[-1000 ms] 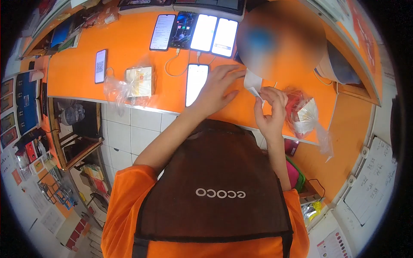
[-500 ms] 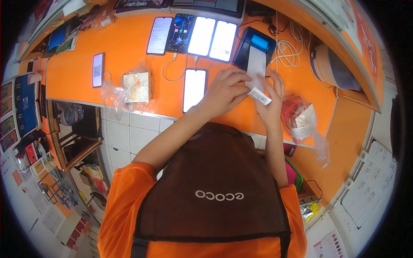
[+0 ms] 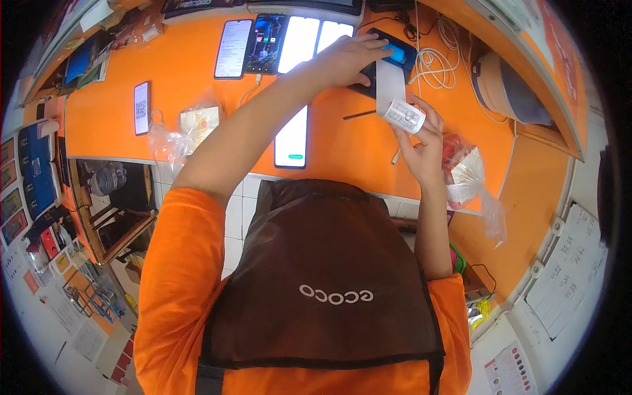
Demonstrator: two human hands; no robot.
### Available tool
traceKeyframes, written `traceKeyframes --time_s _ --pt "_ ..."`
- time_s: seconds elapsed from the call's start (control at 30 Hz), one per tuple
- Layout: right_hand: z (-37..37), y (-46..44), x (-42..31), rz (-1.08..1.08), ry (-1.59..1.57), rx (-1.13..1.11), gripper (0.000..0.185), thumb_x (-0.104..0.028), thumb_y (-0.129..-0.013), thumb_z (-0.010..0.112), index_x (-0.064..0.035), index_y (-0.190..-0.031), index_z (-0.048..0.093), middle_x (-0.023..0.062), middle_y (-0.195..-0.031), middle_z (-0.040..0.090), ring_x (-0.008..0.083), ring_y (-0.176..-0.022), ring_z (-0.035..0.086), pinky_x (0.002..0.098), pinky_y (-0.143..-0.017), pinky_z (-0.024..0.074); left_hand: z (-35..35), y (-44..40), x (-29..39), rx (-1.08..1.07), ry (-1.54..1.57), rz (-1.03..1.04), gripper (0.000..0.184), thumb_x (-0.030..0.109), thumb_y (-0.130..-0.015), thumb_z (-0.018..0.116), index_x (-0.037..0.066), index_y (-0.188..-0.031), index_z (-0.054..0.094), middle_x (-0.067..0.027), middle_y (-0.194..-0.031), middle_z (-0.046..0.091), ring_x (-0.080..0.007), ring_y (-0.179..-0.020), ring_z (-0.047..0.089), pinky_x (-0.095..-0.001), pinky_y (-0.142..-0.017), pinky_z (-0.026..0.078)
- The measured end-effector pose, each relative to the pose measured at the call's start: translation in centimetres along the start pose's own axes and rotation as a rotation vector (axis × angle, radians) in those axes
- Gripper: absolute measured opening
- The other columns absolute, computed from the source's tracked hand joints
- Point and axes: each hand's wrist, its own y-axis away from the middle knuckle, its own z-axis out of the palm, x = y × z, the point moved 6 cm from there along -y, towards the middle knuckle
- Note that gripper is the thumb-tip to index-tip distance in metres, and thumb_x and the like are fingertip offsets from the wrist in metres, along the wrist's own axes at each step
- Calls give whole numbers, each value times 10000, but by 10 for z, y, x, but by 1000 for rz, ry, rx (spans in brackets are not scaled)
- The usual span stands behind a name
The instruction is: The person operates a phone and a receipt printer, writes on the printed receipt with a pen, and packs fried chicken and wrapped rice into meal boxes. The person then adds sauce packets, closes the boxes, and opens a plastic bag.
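My left hand [image 3: 349, 60] reaches over the dark printer [image 3: 368, 88], its fingers spread and touching the casing near the blue-lit part. A strip of white receipt paper [image 3: 390, 84] comes out of the printer toward me. My right hand [image 3: 424, 135] is closed on the paper's printed, curled end [image 3: 405, 117], thumb below and fingers behind. A thin dark stick [image 3: 359, 114] lies on the orange table [image 3: 178, 56] below the printer. Close to my right wrist sits a knotted clear plastic bag [image 3: 466, 172] with a box and something red inside.
Several lit phones [image 3: 234, 49] lie along the back. Another phone [image 3: 291, 138] is partly under my left forearm. Left are a QR-code phone [image 3: 141, 108] and a bagged box [image 3: 197, 122]. White cables [image 3: 436, 69] coil right of the printer, near a cap [image 3: 503, 92].
My left hand has left the paper and moved up and away onto the printer. My right hand keeps the paper's end, which now curls toward me with its print showing.
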Motion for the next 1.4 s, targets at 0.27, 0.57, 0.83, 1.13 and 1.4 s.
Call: traceKeyframes --time_s 0.27,0.57,0.83,1.13,1.4 --pt "8 14 11 -6 84 -73 262 -164 -867 790 -206 -1124 807 41 -1184 754 251 -1324 546 438 -1108 313 12 -6 -6 -12 -61 18 873 205 -745 879 153 -1518 477 -18 -1615 425 -248 -1523 331 -419 -1137 435" --pt "-12 27 36 110 111 -199 263 -103 -887 764 -108 -1149 787 106 -1244 728 257 -1282 562 421 -1115 330 12 -6 -2 32 -113 0 875 180 -719 888 163 -1502 498 -30 -1604 441 -253 -1518 344 -418 -1124 444" --pt "-10 58 26 311 -175 -154 217 -113 -946 723 -59 -1153 762 116 -1154 740 255 -1152 642 397 -1014 455 -1 2 19 35 -32 -46 744 233 -821 839 146 -1486 517 -117 -1551 497 -279 -1439 462 -422 -1124 432" --pt "40 73 6 517 -946 -240 222 -116 -1022 639 8 -1200 684 22 -1068 735 85 -970 657 288 -861 529 3 110 99 -231 1141 -320 449 381 -1060 570 21 -1317 647 -168 -1279 686 -250 -1207 645 -336 -1027 491" --pt "56 47 -79 513 -941 -489 199 -122 -1024 616 29 -1111 711 41 -938 748 92 -876 668 282 -809 533 -70 129 87 285 1791 -596 559 397 -1101 384 -38 -1430 509 -211 -1320 664 -284 -1207 661 -375 -1025 523"
